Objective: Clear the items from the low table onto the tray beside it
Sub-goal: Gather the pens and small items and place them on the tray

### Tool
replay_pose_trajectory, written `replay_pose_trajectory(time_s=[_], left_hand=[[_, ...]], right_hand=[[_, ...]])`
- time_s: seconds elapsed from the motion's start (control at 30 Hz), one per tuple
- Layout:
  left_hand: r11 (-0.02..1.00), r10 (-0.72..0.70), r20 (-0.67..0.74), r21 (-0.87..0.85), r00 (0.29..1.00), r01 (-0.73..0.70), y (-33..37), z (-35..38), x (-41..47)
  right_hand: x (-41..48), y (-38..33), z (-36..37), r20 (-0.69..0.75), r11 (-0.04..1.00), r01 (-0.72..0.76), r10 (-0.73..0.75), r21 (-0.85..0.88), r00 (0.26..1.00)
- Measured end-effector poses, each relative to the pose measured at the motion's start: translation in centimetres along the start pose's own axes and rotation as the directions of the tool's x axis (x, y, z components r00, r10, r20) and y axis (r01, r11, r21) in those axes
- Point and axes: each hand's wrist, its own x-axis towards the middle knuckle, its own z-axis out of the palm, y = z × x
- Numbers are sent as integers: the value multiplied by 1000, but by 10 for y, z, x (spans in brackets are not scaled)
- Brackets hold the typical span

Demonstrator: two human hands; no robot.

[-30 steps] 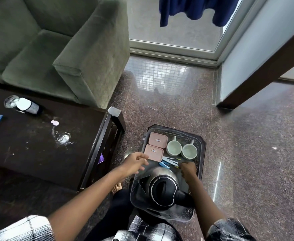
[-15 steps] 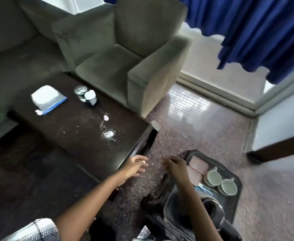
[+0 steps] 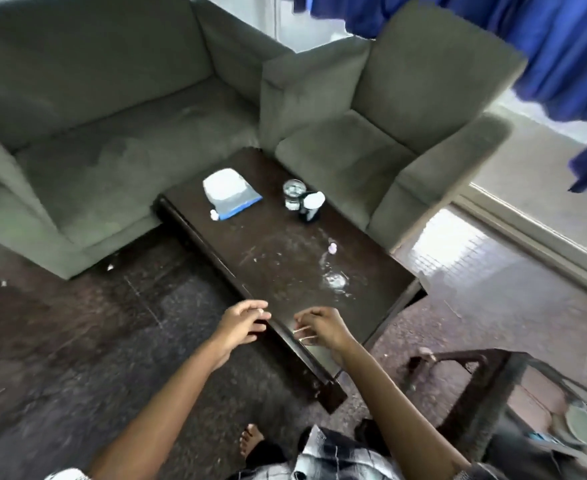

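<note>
The dark low table (image 3: pixel 285 258) runs away from me. On its far end lie a white and blue packet (image 3: pixel 228 192), a glass of water (image 3: pixel 294 194) and a dark bottle with a white cap (image 3: pixel 311 205) beside it. A small pink bit (image 3: pixel 332 249) and a wet patch (image 3: pixel 335 280) sit mid-table. My left hand (image 3: pixel 240 325) hovers at the table's near edge, fingers apart and empty. My right hand (image 3: pixel 320 329) is next to it over the edge, fingers loosely curled, nothing in it. The black tray (image 3: pixel 472 379) is on the floor at lower right, with pink boxes (image 3: pixel 538 393) and pale cups (image 3: pixel 581 426).
A grey-green sofa (image 3: pixel 119 133) stands behind the table on the left and a matching armchair (image 3: pixel 382 126) on the right. Blue curtain (image 3: pixel 562 46) hangs at the top right by a bright doorway. My bare foot (image 3: pixel 250 439) rests on the speckled floor.
The view has swung left from the tray to the table. Both hands have left the tray and moved over the table's near edge.
</note>
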Motion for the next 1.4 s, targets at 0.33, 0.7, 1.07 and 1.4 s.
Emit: replay_pose_trajectory(time_s=[0.33,0.7,1.07,1.4], left_hand=[[1000,-15,-15,-26,1000,14,32,-83,56],[991,-133,-74,-12,988,132,104,-182,191],[971,-230,-94,47,969,235,152,-260,300],[930,-321,57,207,945,304,166,-332,387]], right_hand=[[84,-55,64,-27,999,-15,16,34,999],[247,-146,141,4,992,-130,130,-7,992],[380,-206,197,-146,977,-170,150,-132,978],[479,-194,260,-210,899,-410,435,152,876]])
